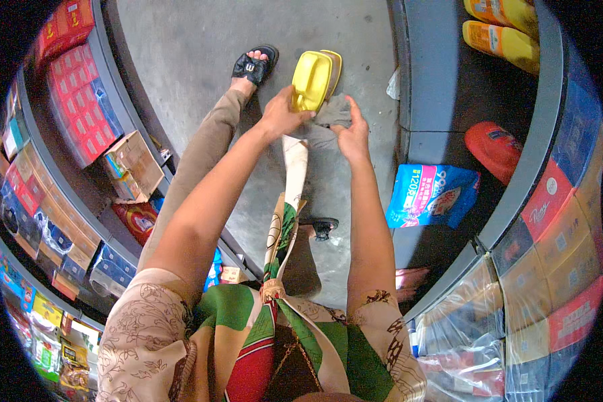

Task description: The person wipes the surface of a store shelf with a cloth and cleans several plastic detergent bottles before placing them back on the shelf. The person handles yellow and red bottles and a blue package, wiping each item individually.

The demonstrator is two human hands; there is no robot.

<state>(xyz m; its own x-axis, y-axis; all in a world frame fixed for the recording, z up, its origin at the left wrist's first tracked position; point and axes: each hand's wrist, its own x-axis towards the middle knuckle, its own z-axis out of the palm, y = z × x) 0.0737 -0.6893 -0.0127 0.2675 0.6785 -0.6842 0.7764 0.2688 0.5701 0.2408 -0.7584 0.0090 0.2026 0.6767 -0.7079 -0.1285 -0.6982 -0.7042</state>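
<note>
My left hand (285, 115) is closed around the near end of a yellow scrub brush (312, 79). The brush has an oval plastic back with a raised grip and a tan underside showing along its right edge. Right of it, my right hand (352, 134) has its index finger stretched forward and its thumb against a crumpled grey cloth (336, 109). The cloth hangs between the two hands, just below the brush, and seems pinched by the right fingers. Both hands are held out above the grey floor.
Shelves with boxed goods (86, 104) and an opened cardboard carton (135, 164) line the left. On the right shelf (442, 80) are yellow bottles (499, 41), a red bottle (494, 151) and a blue bag (432, 196). Plastic-wrapped cartons (549, 268) stand lower right. My sandalled foot (254, 63) is ahead.
</note>
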